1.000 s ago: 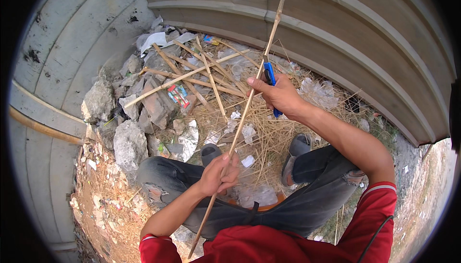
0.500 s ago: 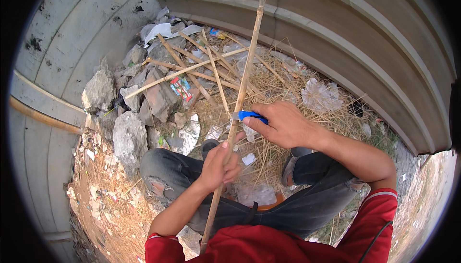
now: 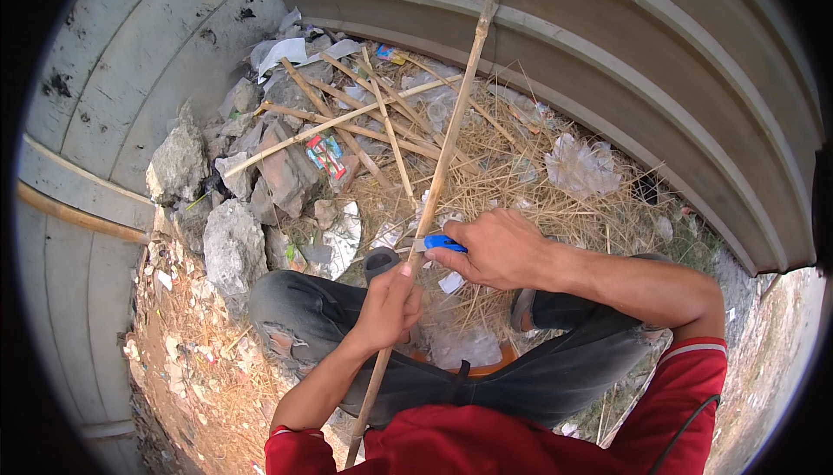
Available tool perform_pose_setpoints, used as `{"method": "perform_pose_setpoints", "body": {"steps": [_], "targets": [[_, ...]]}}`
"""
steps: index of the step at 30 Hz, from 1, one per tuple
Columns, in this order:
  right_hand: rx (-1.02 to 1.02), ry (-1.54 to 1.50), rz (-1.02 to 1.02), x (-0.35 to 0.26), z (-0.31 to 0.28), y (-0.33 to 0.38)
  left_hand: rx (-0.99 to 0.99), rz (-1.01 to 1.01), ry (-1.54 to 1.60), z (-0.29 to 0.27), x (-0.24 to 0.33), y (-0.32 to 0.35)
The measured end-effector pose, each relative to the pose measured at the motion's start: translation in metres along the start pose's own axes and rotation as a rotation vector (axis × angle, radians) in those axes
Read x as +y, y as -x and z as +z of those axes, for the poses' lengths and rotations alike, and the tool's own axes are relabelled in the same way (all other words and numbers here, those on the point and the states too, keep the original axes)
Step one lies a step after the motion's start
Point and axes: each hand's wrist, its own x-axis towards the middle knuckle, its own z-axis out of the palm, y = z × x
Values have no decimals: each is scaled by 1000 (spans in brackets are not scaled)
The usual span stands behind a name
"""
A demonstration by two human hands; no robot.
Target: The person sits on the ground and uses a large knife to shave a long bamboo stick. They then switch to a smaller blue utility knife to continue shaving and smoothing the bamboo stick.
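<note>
A long bamboo stick (image 3: pixel 457 132) runs slantwise from near my body up toward the corrugated wall. My left hand (image 3: pixel 388 306) is closed around its lower part, with the thumb lying along it. In my right hand (image 3: pixel 503 249) is a utility knife (image 3: pixel 444 243) with a blue handle. Its blade lies against the stick just above my left thumb. Fingers cover part of the knife's handle.
Several bamboo sticks (image 3: pixel 347 131) lie crossed on the ground ahead, beside grey rocks (image 3: pixel 235 248). Dry straw (image 3: pixel 512 163), plastic scraps and a red-and-blue wrapper (image 3: pixel 326 157) are scattered around. A corrugated metal wall (image 3: pixel 633 67) closes the far right; pale panels (image 3: pixel 113 67) stand left.
My right hand has drawn the knife down along the stick, toward my left hand. The stick's far end has tilted slightly to the right.
</note>
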Motion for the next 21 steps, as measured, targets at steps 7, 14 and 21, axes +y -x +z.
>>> {"method": "perform_pose_setpoints", "body": {"steps": [7, 14, 21], "targets": [[113, -17, 9, 7, 6, -2, 50, 70, -190, 2, -3, 9], [198, 38, 39, 16, -11, -18, 76, 135, -261, 4, 5, -2], [195, -33, 108, 29, -43, -10, 2, 135, -389, 0, -5, 13]]}}
